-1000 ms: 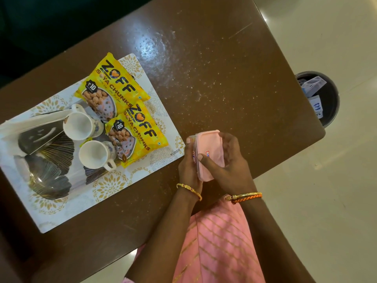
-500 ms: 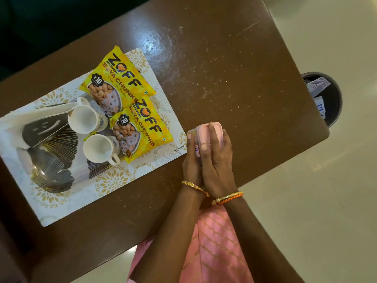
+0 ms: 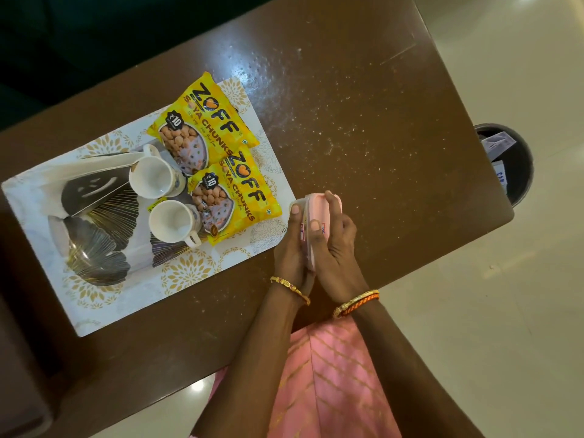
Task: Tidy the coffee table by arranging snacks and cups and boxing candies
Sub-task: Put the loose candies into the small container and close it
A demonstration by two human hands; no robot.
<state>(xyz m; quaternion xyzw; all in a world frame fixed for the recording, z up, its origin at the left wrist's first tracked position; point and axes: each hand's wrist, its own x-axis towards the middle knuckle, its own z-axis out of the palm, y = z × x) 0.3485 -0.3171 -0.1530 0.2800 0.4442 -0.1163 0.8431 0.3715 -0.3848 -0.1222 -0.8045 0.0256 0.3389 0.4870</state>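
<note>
Packets: two, yellow, far [image 3: 202,124] and near [image 3: 235,200]; both on the tray
Cups: two, white, far [image 3: 153,178] and near [image 3: 172,221]; both on the tray
Tray [image 3: 104,298]: one
Box [image 3: 316,222]: one, pink
Hands: two, left [image 3: 292,248] and right [image 3: 336,245]
Bin [image 3: 518,172]: one
Table [image 3: 363,105]: one
</note>
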